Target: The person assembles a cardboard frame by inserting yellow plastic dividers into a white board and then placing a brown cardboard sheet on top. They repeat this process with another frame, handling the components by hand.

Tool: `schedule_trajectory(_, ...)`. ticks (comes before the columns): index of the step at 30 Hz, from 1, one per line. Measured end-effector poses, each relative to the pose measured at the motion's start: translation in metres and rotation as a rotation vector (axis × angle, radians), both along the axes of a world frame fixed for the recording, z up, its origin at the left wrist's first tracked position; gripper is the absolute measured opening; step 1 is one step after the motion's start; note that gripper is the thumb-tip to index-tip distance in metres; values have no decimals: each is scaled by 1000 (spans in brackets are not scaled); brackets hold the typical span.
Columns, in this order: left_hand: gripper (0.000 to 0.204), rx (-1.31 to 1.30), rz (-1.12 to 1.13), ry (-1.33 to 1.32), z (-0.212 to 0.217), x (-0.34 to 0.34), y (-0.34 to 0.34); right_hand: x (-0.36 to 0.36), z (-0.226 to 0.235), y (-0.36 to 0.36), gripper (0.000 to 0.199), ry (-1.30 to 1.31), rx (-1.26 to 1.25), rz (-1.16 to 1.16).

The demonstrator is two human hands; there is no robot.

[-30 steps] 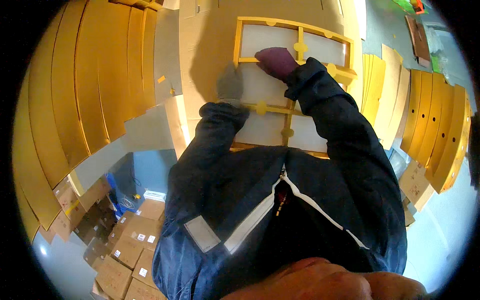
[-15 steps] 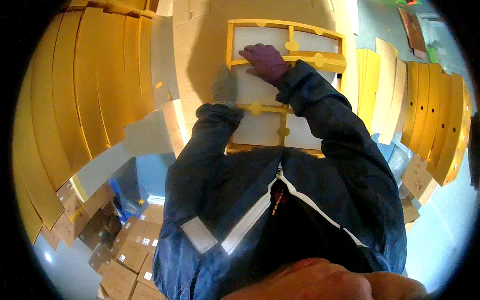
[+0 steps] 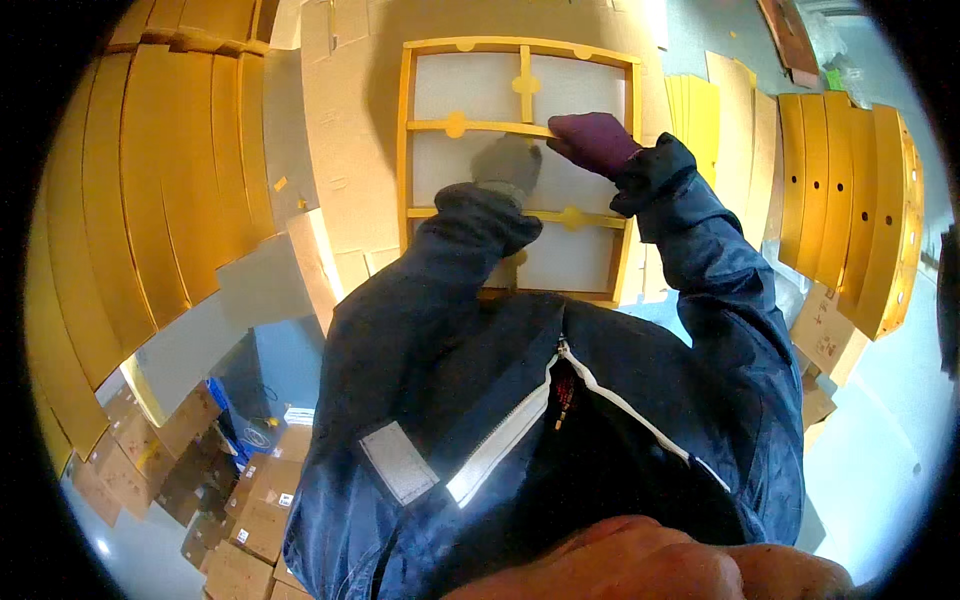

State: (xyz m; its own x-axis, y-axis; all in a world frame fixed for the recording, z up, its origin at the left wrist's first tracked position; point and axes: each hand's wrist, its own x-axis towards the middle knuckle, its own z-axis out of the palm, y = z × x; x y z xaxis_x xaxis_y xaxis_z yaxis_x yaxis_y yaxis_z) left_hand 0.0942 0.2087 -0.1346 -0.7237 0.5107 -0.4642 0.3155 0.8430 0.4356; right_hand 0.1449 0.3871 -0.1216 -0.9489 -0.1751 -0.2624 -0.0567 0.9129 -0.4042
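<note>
A shallow yellow cardboard tray (image 3: 404,180) with a white bottom lies in front of me, split into compartments by yellow cardboard strips with rounded tabs. My right hand (image 3: 595,143), in a purple glove, is closed at the upper cross divider strip (image 3: 490,128), its fingertips on the strip right of the middle. The right end of that strip is hidden behind the hand. My left hand (image 3: 507,165), in a grey glove, is just below the same strip, over a middle compartment; its fingers are blurred. Below its wrist runs a lower cross divider (image 3: 572,218).
Brown cardboard (image 3: 335,150) lies under the tray. Long yellow-brown panels (image 3: 150,190) stand at the left, and yellow pieces with holes (image 3: 850,200) at the right. Flat yellow sheets (image 3: 692,120) lie nearer the tray. Closed cartons (image 3: 262,510) are stacked at the lower left.
My right hand has gone from spread over the upper left compartment to the strip's right part. My left hand has moved right, off the tray's left side. The tray appears further left in view.
</note>
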Motion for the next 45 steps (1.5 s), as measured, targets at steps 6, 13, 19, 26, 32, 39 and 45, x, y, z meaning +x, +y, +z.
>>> schedule_trajectory(6, 37, 21, 46, 124, -31, 15, -3, -4, -4, 12, 19, -94, 26, -55)
schedule_trajectory(13, 38, 111, 53, 158, -42, 25, -15, 14, -12, 5, 13, -72, -34, -30)
schedule_trajectory(19, 30, 127, 93, 157, -39, 24, -13, 23, -30, 0, 12, 184, 68, -84)
schedule_trajectory(26, 39, 126, 166, 234, -33, 22, -22, 26, 7, -10, 37, 190, 73, -121)
schedule_trajectory(32, 48, 590, -221, 508, 32, 23, 26, 133, 12, 28, 76, 326, -206, -865)
schedule_trajectory(39, 15, 247, -878, 517, -6, 34, 95, 182, -43, -16, 71, 48, -428, -1015)
schedule_trajectory(45, 11, 213, -821, 570, -23, 32, 87, 178, -43, -19, 60, 25, -413, -1100)
